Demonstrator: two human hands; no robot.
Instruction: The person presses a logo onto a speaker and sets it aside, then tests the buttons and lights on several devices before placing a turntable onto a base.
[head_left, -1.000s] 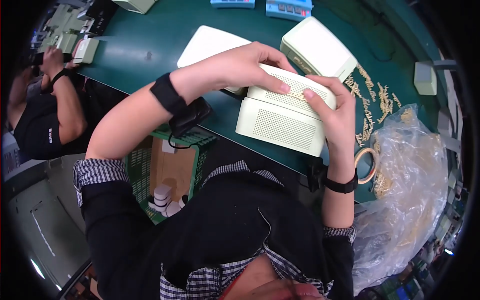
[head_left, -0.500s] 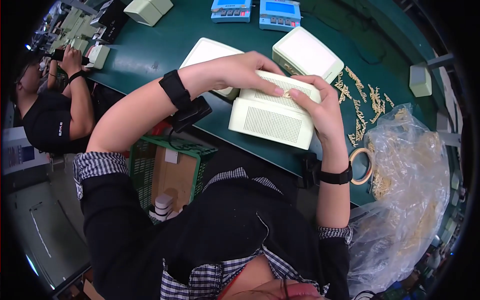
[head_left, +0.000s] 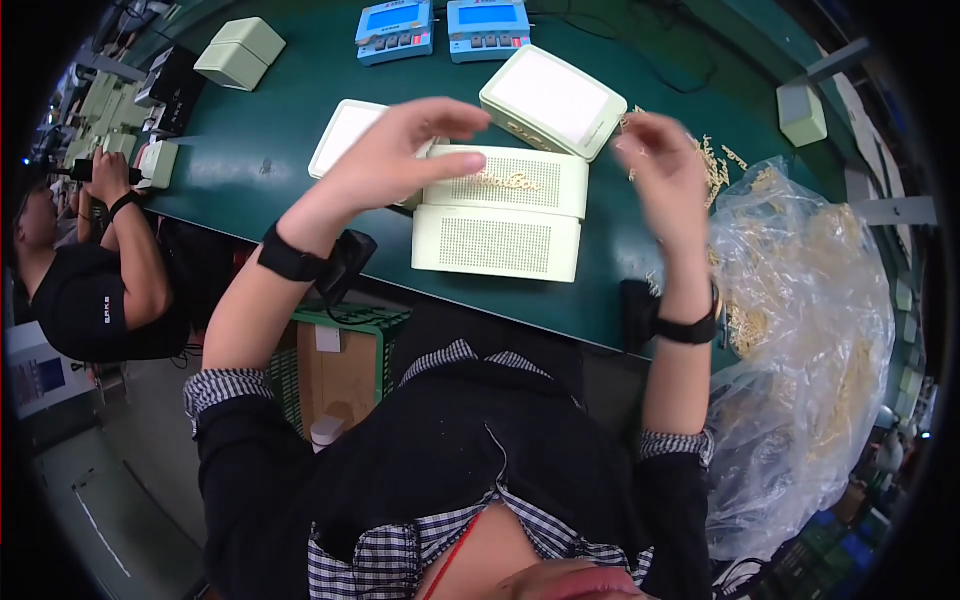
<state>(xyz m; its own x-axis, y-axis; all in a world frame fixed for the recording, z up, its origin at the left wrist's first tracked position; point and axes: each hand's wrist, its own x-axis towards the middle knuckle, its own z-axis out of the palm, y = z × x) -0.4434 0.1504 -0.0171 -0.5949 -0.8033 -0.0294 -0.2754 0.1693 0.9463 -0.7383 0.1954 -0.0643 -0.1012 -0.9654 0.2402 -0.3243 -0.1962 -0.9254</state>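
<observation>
Two cream boxes with perforated grilles stand against each other on the green table (head_left: 300, 215). The rear box (head_left: 560, 185) carries a gold script emblem (head_left: 522, 183) on its grille; the front box (head_left: 495, 245) shows a bare grille. My left hand (head_left: 405, 150) is open over the rear box's left end, thumb stretched across near the emblem, holding nothing. To the right of the boxes my right hand (head_left: 665, 185) is raised by the loose gold script pieces (head_left: 712, 168). Its fingers are smeared by motion, so whether they hold anything is not visible.
Behind stand two cream boxes with white faces (head_left: 555, 100) (head_left: 345, 135) and two blue devices with screens (head_left: 490, 30). A clear plastic bag (head_left: 800, 300) of gold pieces lies at right. A green crate (head_left: 385, 350) sits below the table edge. A co-worker (head_left: 110, 270) works at left.
Both hands have come off the rear box, where their thumbs pressed on the emblem. The left drew back leftward; the right moved right toward the loose pieces. The view has shifted too.
</observation>
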